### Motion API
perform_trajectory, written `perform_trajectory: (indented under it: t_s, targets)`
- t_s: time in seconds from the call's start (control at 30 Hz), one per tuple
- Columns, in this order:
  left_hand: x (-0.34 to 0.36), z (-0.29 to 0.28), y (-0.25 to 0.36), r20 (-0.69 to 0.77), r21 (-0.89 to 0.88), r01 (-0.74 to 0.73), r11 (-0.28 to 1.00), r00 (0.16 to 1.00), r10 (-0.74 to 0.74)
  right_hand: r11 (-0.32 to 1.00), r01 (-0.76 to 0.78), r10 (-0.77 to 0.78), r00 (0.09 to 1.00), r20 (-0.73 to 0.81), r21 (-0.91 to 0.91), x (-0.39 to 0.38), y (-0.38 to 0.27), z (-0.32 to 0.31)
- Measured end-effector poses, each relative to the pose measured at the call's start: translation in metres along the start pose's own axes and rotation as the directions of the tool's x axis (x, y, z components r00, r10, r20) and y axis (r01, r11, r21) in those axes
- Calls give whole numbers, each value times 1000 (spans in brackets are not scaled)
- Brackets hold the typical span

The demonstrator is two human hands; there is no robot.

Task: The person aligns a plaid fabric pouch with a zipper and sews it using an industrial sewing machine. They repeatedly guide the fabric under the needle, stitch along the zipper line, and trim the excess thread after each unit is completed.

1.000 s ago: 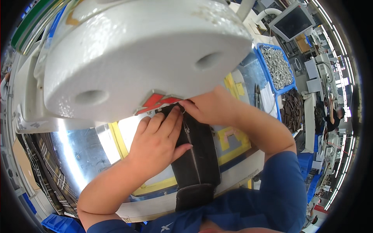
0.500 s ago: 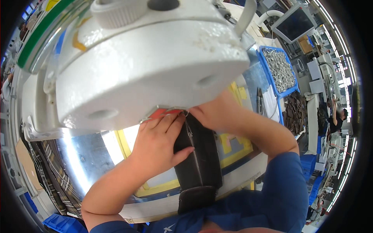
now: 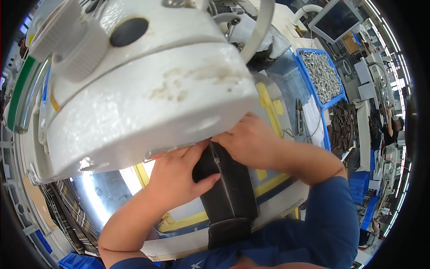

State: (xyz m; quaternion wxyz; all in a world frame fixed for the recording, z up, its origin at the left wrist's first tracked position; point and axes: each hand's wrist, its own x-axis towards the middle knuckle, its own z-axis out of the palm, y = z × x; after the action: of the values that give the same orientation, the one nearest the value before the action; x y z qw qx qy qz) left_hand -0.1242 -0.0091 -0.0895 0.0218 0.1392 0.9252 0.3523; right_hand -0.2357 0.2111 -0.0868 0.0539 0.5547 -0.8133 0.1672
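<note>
A black zippered piece (image 3: 235, 190), of fabric or leather, lies lengthwise toward my body, its metal zipper running down the middle and the slider (image 3: 217, 160) close to the far end. My left hand (image 3: 172, 179) rests on its left side with fingers stretched forward and thumb spread out toward the zipper; those fingertips are hidden below the white sewing machine head (image 3: 152, 103). On the far right part of the piece, my right hand (image 3: 251, 142) has curled fingers closed on the material. The needle area is out of sight behind the machine head.
Right of the machine stand a blue tray (image 3: 298, 67) of metal hardware and a pile of dark brown pieces (image 3: 342, 130). Black-handled pliers (image 3: 299, 119) lie nearer. Yellow tape (image 3: 197, 219) marks the table. Plaid fabric (image 3: 74, 215) hangs at left. Another person (image 3: 393, 130) is far right.
My head view has shifted, so the machine head appears further left and lower. My right hand shows more fully now, its fingers curled over the piece. The left hand keeps its place.
</note>
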Motion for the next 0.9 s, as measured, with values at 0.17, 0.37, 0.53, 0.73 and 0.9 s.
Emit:
perform_trajectory:
  t_s: [0.17,0.37,0.53,0.73,0.9]
  targets:
    - [0,5,-3,-97,71,-115,991,988,122,1000,-10,10,1000,-9,-12,0,1,4]
    - [0,4,-9,-115,17,-127,992,985,128,999,-22,21,1000,-11,-23,3,-1,6]
    - [4,-3,-6,-66,-16,-84,996,994,83,998,-39,38,999,-13,-50,0,-1,7]
    - [1,-7,-6,-102,8,-41,999,994,42,999,-20,19,1000,-10,-50,11,-4,14]
    - [-7,-21,-7,-136,136,47,990,990,-29,995,-62,67,995,68,-79,34,-22,18]
